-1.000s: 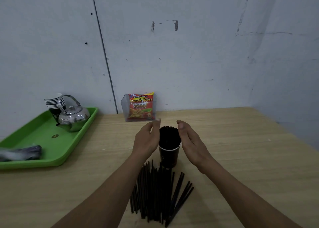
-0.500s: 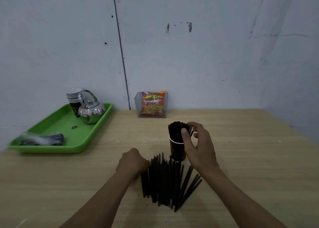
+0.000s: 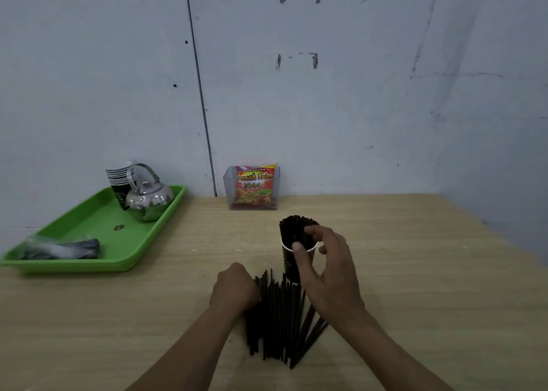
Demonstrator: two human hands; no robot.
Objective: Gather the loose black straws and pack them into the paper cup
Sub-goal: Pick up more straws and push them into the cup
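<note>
A dark paper cup (image 3: pixel 289 264) with a white rim stands mid-table, packed with upright black straws (image 3: pixel 292 227). My right hand (image 3: pixel 329 275) grips it from the near right, thumb on the rim's front and index finger against the straw bundle. In front of the cup, a fan of loose black straws (image 3: pixel 278 316) lies flat on the wooden table (image 3: pixel 415 287). My left hand (image 3: pixel 234 287) is curled into a fist over the pile's left edge, fingers closed on straws there; the fingertips are hidden.
A green tray (image 3: pixel 89 236) at the left holds a steel kettle (image 3: pixel 148 198), a stack of paper cups (image 3: pixel 120 177) and a plastic wrapper (image 3: pixel 59 248). A clear box with a red snack packet (image 3: pixel 253 189) stands against the wall.
My left hand dropped from beside the cup onto the left of the loose pile and closed. My right hand closed around the cup's rim and straw bundle.
</note>
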